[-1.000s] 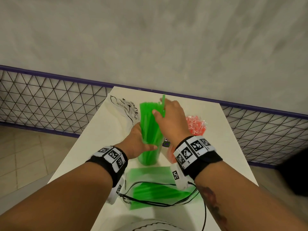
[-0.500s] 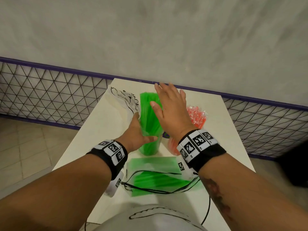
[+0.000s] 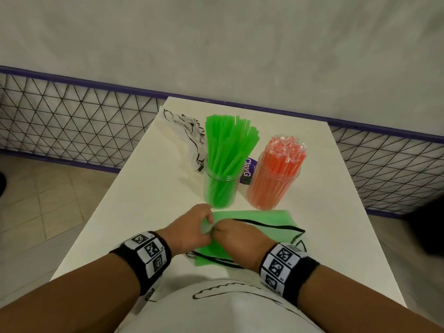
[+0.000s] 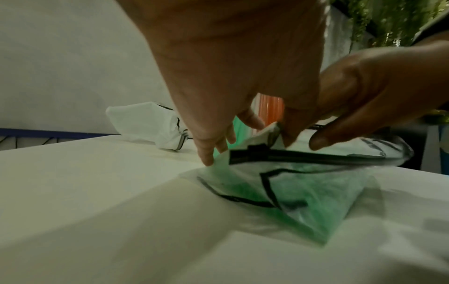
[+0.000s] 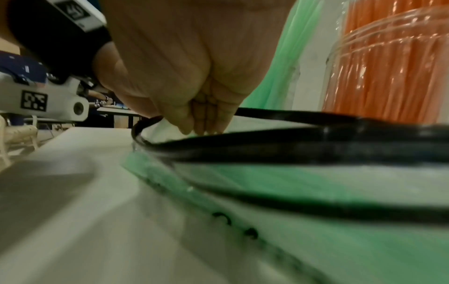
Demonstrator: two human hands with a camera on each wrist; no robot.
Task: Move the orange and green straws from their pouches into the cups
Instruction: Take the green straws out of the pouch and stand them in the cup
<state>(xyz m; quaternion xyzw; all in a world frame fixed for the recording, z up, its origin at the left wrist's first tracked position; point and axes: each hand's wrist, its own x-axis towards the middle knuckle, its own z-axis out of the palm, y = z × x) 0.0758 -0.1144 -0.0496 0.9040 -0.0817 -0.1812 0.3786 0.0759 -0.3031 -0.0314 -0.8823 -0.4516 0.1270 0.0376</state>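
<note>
Green straws [image 3: 228,145] stand fanned in a clear cup [image 3: 221,191] at the table's middle. Orange straws [image 3: 283,159] fill a second clear cup [image 3: 271,188] to its right. In front of the cups lies the clear, black-edged pouch [image 3: 262,219] with green straws still inside. My left hand [image 3: 207,222] and right hand [image 3: 217,230] meet at the pouch's left end. The left hand [image 4: 218,151] pinches a corner of the pouch [image 4: 303,192] at its mouth. The right hand [image 5: 201,128] pinches the pouch's black rim [image 5: 291,146] beside it.
An empty white pouch [image 3: 182,131] lies crumpled at the table's back left, behind the green cup. A purple sticker [image 3: 248,171] shows between the two cups. The white table [image 3: 134,200] is narrow, with wire fencing [image 3: 72,121] and a wall behind it.
Both hands have left the green cup, where the left held it and the right was on the straw tops, and have come down to the pouch at the front.
</note>
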